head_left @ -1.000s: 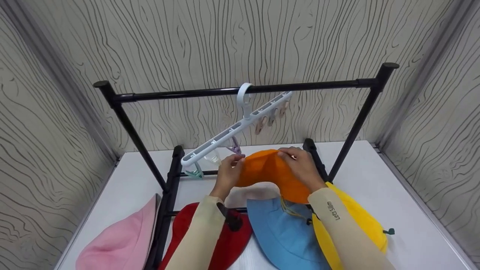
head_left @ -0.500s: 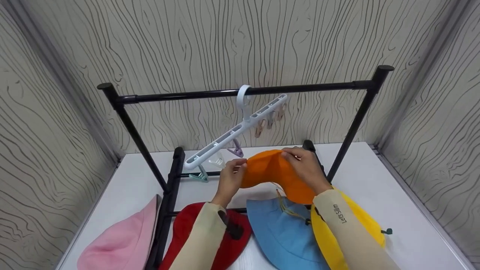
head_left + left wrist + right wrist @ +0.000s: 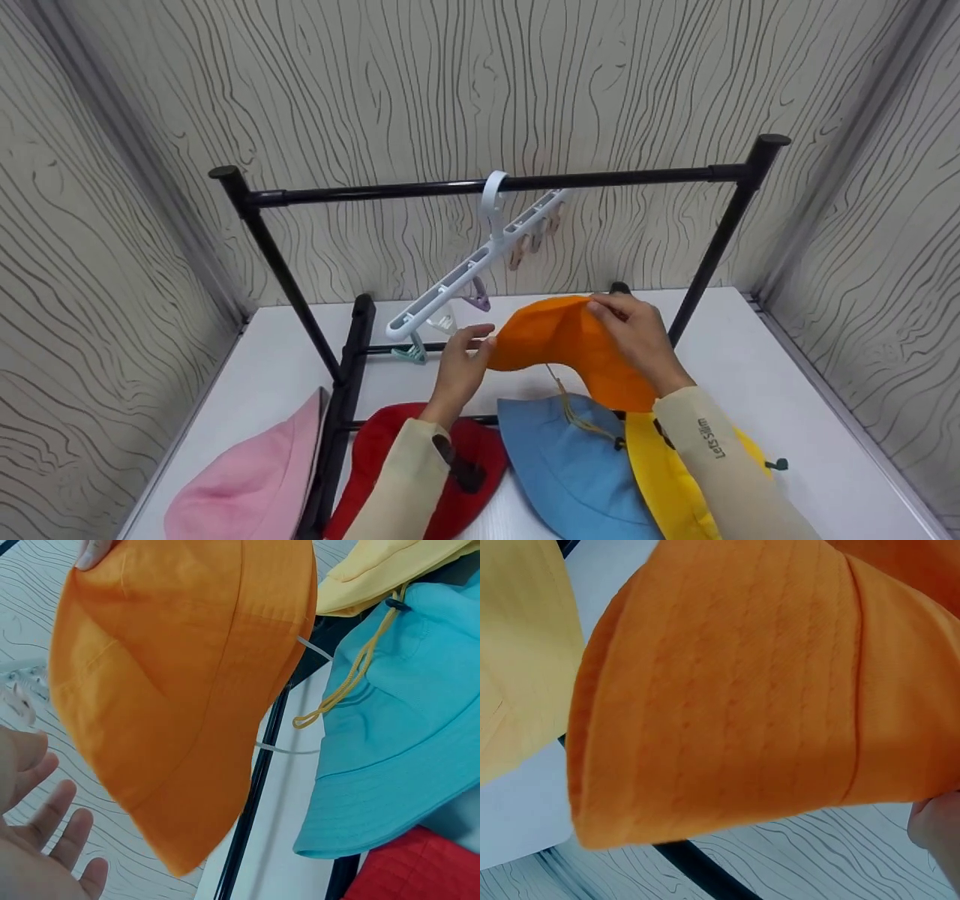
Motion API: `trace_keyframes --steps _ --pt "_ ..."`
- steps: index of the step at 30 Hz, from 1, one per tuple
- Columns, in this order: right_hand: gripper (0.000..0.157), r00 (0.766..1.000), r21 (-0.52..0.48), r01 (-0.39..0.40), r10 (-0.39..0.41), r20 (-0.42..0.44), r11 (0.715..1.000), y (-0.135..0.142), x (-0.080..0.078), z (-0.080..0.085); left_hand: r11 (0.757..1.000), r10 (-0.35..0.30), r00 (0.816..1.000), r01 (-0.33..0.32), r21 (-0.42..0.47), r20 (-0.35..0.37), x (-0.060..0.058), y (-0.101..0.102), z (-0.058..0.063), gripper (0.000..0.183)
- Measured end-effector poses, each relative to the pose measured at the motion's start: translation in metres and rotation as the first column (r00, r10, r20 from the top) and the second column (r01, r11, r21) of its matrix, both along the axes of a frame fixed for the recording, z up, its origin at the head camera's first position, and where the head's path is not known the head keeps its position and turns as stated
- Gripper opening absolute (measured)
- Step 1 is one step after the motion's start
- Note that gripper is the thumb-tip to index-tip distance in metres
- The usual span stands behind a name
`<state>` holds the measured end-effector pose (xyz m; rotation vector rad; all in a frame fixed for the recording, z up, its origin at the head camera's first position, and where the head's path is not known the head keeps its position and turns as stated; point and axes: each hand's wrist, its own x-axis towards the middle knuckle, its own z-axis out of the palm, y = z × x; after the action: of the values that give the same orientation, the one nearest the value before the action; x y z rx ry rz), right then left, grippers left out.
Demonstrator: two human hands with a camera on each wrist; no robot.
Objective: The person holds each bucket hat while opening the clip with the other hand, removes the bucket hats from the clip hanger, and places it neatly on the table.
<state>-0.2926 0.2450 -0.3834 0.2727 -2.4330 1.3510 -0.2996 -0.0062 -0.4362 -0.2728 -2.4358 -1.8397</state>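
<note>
An orange bucket hat point(image 3: 562, 337) hangs in the air, its top edge pinched between the thumb and fingers of my right hand point(image 3: 637, 337). My left hand point(image 3: 459, 371) is beside the hat's left side. In the left wrist view, that left hand point(image 3: 45, 832) has its fingers spread and apart from the orange cloth point(image 3: 165, 690). Just beyond it hangs a white clip hanger point(image 3: 457, 277), slanting below the rack's bar. Its purple clip point(image 3: 478, 296) and green clip point(image 3: 411, 352) dangle near my left fingers.
A black rack point(image 3: 382, 191) spans the table point(image 3: 780, 375). On the near side lie a pink hat point(image 3: 244, 476), a red hat point(image 3: 476, 480), a blue hat point(image 3: 570, 465) with a yellow cord point(image 3: 574, 416), and a yellow hat point(image 3: 667, 472). Patterned walls point(image 3: 420, 97) stand behind.
My right hand has moved right with the orange hat. My left hand, which was at the purple clip and the hat's edge, has come away from both. The hanger has swung slightly.
</note>
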Motion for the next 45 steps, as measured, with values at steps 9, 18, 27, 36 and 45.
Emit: trace_keyframes --steps 9,18,27,36,45 --pt "0.038 0.999 -0.021 0.042 -0.041 0.030 0.999 0.019 0.013 0.002 0.999 0.011 0.998 -0.013 -0.033 -0.064 0.007 -0.004 -0.011 0.030" --pt "0.042 0.993 0.016 0.115 -0.116 0.023 0.993 0.033 0.025 0.004 0.999 0.019 0.999 -0.018 -0.037 0.027 0.021 -0.007 -0.022 0.031" --pt "0.044 0.980 0.025 0.198 -0.198 0.009 0.980 0.048 0.035 0.003 1.000 0.022 0.998 -0.022 -0.002 0.055 0.034 -0.007 -0.029 0.029" --pt "0.042 0.962 0.035 0.273 -0.272 -0.029 0.961 0.076 0.039 -0.005 0.998 0.065 0.995 -0.063 -0.024 0.078 0.039 -0.003 -0.038 0.026" --pt "0.042 0.944 -0.019 0.330 -0.330 0.014 0.944 0.094 0.052 0.001 0.999 0.025 1.000 -0.025 -0.032 -0.010 0.040 -0.012 -0.049 0.025"
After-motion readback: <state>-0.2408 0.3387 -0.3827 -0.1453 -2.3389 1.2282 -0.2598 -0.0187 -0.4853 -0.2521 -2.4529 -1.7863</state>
